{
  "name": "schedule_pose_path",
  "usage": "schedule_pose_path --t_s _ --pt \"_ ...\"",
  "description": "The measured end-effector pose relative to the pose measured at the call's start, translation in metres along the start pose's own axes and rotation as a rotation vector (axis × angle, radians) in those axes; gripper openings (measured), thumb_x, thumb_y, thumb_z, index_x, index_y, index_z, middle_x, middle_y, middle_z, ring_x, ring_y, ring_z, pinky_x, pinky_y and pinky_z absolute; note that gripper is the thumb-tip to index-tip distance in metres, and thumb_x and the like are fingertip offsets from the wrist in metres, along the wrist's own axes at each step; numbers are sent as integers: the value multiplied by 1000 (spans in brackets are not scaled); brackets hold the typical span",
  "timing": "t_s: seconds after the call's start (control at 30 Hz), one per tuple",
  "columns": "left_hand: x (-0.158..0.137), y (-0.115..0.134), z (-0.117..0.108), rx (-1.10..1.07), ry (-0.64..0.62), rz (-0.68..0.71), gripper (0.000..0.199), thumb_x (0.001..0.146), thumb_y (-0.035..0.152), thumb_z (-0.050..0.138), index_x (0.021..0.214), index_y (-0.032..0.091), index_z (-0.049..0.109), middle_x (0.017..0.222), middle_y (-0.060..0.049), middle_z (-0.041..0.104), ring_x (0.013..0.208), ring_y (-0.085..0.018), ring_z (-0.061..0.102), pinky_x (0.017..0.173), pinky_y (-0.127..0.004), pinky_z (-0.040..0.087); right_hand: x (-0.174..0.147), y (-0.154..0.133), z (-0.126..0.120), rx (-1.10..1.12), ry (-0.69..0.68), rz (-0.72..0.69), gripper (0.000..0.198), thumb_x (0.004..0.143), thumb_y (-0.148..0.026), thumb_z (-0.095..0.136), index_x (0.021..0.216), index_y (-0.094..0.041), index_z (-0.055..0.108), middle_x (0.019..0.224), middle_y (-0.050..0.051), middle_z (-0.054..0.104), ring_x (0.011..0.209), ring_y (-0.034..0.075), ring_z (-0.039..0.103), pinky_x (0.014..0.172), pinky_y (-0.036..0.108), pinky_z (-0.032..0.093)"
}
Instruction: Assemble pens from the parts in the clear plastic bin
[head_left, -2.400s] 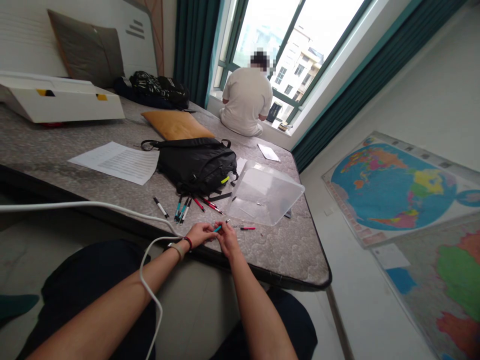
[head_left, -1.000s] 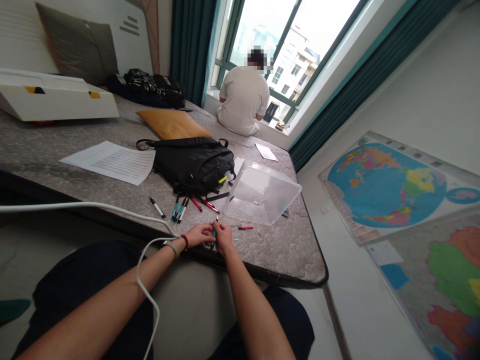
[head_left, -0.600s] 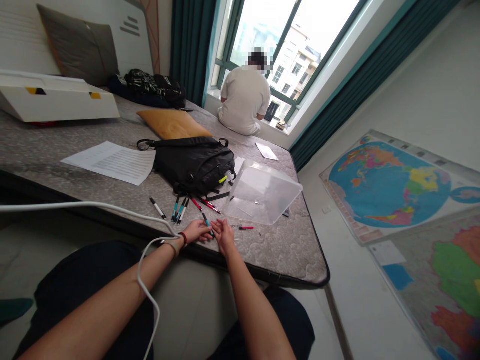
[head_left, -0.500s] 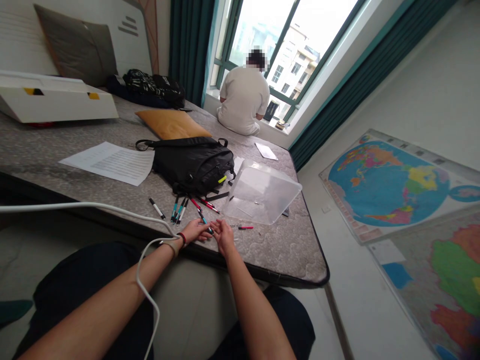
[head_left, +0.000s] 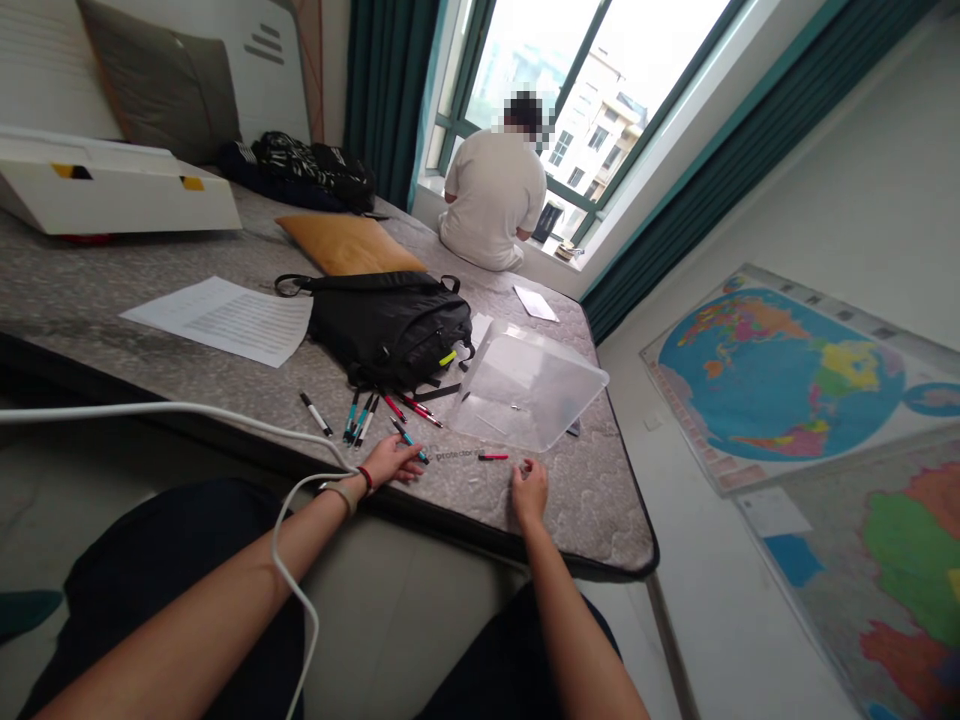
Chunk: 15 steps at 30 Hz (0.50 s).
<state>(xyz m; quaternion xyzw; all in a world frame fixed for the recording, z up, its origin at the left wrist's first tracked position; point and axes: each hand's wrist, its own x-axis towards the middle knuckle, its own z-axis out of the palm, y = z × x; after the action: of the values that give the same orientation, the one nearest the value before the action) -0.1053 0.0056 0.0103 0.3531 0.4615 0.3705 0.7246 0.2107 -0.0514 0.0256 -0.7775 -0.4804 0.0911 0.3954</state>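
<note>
A teal and black pen (head_left: 409, 440) slants across the fingers of my left hand (head_left: 391, 462), which grips it low over the mattress edge. To the right, my right hand (head_left: 530, 488) rests near the mattress with its fingers loosely bent and apart, and I see nothing in it. Just left of its fingertips lies a red and black pen (head_left: 493, 457). Behind my left hand is a loose row of teal and white pens (head_left: 363, 420), with a white and black pen (head_left: 316, 414) off to the left. Several red pens (head_left: 418, 410) lie by the backpack.
Behind the pens are a black backpack (head_left: 390, 325) and a transparent plastic box (head_left: 529, 390). A printed sheet (head_left: 225, 320) and brown envelope (head_left: 349, 245) lie farther left. A white cable (head_left: 187, 408) crosses my left wrist. A person (head_left: 495, 190) sits by the window, facing away.
My right hand has moved right, away from my left hand, and is now beside the red and black pen. My left hand stays in place with the teal and black pen.
</note>
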Motion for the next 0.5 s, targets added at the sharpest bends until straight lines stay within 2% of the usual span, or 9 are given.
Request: schedule_pose_path --t_s 0.07,0.2,0.33,0.5 --pt "0 -1 0 2 4 3 51 69 45 84 95 16 50 89 -11 75 59 -19 72 45 -23 56 7 12 -4 -55 -9 8 23 75 -30 61 90 -14 68 99 17 67 94 29 60 86 36 42" --pt "1 -3 2 23 10 14 51 69 44 84 94 17 49 84 -9 75 56 -18 71 44 -22 54 13 21 5 -152 -23 16 15 78 -29 58 79 -17 67 90 15 68 86 27 61 78 33 41" --pt "2 -5 3 53 18 32 51 68 45 84 94 17 49 80 -8 74 54 -17 70 41 -22 53 11 24 11 -209 -19 3 17 81 -30 55 82 -18 67 90 15 68 81 26 60 72 32 39" --pt "4 -8 3 60 12 40 53 66 43 86 95 17 50 81 -8 75 55 -18 71 41 -21 52 -4 26 10 -229 0 -49 25 88 -33 47 93 -17 66 98 15 66 86 27 60 74 33 38"
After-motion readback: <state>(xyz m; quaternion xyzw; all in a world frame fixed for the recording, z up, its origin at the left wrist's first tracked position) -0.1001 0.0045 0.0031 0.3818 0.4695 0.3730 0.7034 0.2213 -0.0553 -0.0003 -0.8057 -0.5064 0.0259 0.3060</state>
